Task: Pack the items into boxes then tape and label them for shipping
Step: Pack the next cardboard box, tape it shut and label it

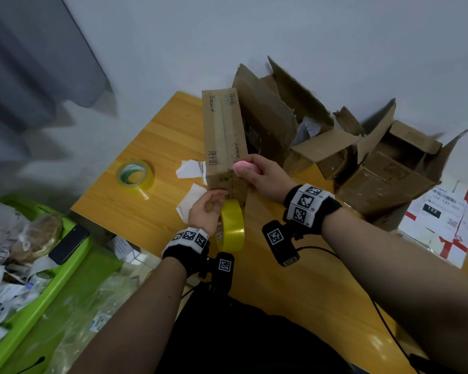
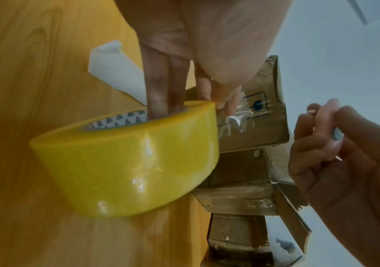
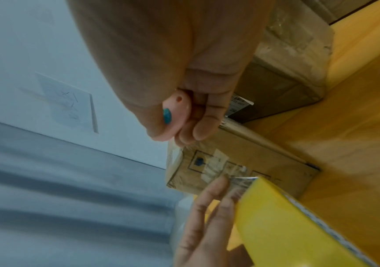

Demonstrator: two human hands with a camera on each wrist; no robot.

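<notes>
The left hand [image 1: 204, 211] is hooked into the core of a glossy yellow tape roll [image 1: 231, 229], two fingers [image 2: 159, 90] pushed through the printed cardboard ring while the thumb lies against the near end of the sealed box [image 1: 224, 139]; a strip of clear tape, crinkled and shiny, is stretched from the roll onto that end. The right hand [image 1: 257, 172] is closed round a small pink cutter [image 1: 245, 166], smooth and rounded, with a teal button seen from the right wrist; any blade is hidden by the fingers. The sealed box, long and narrow, of brown corrugated card with handwriting and a tape seam along its top, stands on the wooden table [image 1: 152, 147]. Behind it, two torn open boxes [image 1: 376, 168] are crowded together; their contents cannot be made out, apart from pale paper showing in one. A second roll of tape [image 1: 135, 175], clear with a green-and-white core, lies to the left, beside white paper scraps [image 1: 189, 170]. A green bin [image 1: 62, 268] of crumpled wrappers and a dark phone [image 1: 69, 244] is cut off at the left edge. A printed shipping label [image 1: 449, 211] lies at the right.
</notes>
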